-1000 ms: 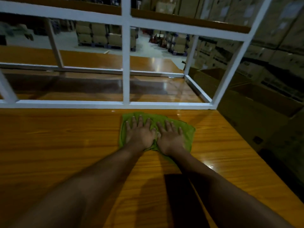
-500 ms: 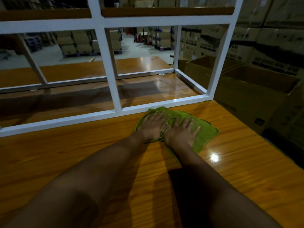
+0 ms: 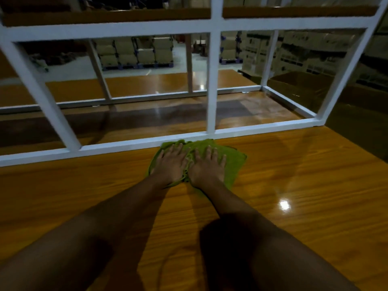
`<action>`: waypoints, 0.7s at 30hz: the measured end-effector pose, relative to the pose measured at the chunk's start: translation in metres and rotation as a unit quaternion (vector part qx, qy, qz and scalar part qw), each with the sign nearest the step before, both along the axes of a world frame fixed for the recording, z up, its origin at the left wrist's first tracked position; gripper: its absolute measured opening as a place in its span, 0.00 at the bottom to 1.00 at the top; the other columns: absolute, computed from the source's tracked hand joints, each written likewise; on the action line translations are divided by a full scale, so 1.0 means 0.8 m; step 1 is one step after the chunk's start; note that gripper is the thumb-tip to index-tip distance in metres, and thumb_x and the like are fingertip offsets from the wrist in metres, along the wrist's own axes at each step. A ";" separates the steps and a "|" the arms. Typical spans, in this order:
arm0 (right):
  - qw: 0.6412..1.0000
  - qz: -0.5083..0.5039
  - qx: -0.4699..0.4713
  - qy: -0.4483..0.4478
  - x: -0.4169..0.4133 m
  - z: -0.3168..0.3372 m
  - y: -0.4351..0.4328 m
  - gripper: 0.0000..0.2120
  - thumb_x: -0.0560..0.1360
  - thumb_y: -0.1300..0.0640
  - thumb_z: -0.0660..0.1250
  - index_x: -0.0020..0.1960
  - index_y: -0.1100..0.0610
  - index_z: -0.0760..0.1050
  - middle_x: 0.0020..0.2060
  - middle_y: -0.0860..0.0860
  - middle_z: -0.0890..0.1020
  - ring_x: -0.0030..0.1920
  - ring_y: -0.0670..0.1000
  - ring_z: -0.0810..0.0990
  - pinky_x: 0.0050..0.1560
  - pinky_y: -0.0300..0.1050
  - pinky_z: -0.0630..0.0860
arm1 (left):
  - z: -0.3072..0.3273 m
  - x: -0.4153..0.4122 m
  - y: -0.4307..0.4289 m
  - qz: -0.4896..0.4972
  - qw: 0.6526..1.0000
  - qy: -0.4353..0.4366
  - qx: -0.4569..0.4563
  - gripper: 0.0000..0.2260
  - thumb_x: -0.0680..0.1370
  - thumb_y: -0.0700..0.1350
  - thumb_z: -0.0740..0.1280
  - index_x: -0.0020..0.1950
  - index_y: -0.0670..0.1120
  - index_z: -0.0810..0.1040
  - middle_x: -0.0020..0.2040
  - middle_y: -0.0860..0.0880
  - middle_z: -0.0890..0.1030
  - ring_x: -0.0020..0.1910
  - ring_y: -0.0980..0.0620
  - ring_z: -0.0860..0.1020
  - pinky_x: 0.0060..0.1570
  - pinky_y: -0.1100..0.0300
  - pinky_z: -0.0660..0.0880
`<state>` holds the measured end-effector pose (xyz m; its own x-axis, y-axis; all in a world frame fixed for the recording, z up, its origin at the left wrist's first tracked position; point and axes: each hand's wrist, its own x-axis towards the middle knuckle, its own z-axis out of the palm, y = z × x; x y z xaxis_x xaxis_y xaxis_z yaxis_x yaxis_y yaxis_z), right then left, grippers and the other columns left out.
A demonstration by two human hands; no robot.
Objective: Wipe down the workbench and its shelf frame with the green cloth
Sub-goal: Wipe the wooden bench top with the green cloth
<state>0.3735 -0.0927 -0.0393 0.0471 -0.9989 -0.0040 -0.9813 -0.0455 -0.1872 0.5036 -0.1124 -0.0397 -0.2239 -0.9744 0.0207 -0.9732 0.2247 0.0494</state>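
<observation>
Our left hand [image 3: 171,164] and right hand [image 3: 206,166] lie flat, fingers straight, on the green cloth [image 3: 235,162]; shelf frame [image 3: 126,144] touching at twelve o'clock; we should press evenly.

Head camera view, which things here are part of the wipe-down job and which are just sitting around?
Part of the job:
- green cloth, with the left hand and right hand pressed flat on it
- wooden workbench
- white shelf frame

Just lying about:
- cartons on pallets on the floor behind
- stacked boxes at right
</observation>
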 end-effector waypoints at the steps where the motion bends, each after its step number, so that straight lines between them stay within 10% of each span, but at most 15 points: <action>1: 1.000 0.019 0.002 -0.001 0.021 0.000 0.006 0.29 0.82 0.42 0.44 0.81 0.48 0.46 0.80 0.58 0.46 0.79 0.61 0.42 0.74 0.67 0.38 | 0.001 0.021 0.012 0.020 1.000 0.001 0.006 0.23 0.84 0.55 0.44 0.80 0.54 0.48 0.81 0.50 0.45 0.79 0.48 0.47 0.76 0.47 0.46; 13: 0.984 0.180 0.017 0.002 0.101 0.007 0.131 0.28 0.82 0.42 0.43 0.81 0.48 0.46 0.80 0.56 0.44 0.79 0.57 0.41 0.75 0.63 0.38 | 0.003 0.112 0.179 0.157 0.987 0.031 0.023 0.25 0.84 0.57 0.45 0.80 0.54 0.46 0.80 0.48 0.43 0.79 0.45 0.44 0.76 0.45 0.43; 21: 0.986 0.161 0.037 0.018 -0.003 0.004 0.167 0.35 0.74 0.36 0.30 0.80 0.44 0.39 0.79 0.52 0.39 0.78 0.55 0.36 0.75 0.61 0.35 | 0.003 0.017 0.226 0.142 0.989 0.017 0.030 0.38 0.69 0.63 0.26 0.79 0.57 0.39 0.79 0.48 0.37 0.78 0.44 0.39 0.75 0.44 0.39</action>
